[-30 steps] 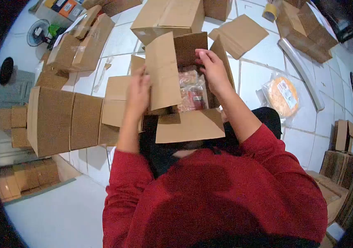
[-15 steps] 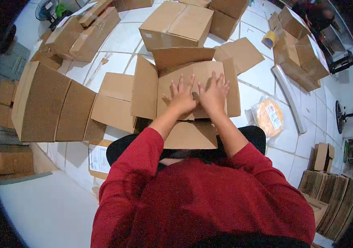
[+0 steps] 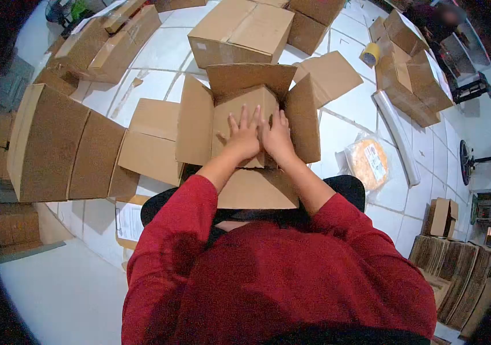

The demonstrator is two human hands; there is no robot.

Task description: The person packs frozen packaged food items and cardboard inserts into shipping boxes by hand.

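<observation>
In front of me stands an open cardboard box (image 3: 194, 123), its flaps spread outward. A brown cardboard piece (image 3: 255, 96) lies inside it, creased, with its right part slanting down toward the box's right wall. My left hand (image 3: 243, 140) rests flat on this piece, fingers spread. Close beside it, my right hand (image 3: 278, 138) presses along the crease with fingers stretched out. Neither hand grips anything. What lies beneath the cardboard piece is hidden.
A closed carton (image 3: 242, 34) stands beyond the box. Flat cardboard (image 3: 152, 141) lies to the left. On the right are a wrapped round package (image 3: 369, 164), a plastic roll (image 3: 398, 138), yellow tape (image 3: 370, 54) and several cartons (image 3: 409, 80). Another person (image 3: 438, 23) is at the upper right.
My right hand has shifted left and down, nearer my left hand. The inner cardboard's right part has folded downward, and the box's right flap leans differently. The view has shifted slightly.
</observation>
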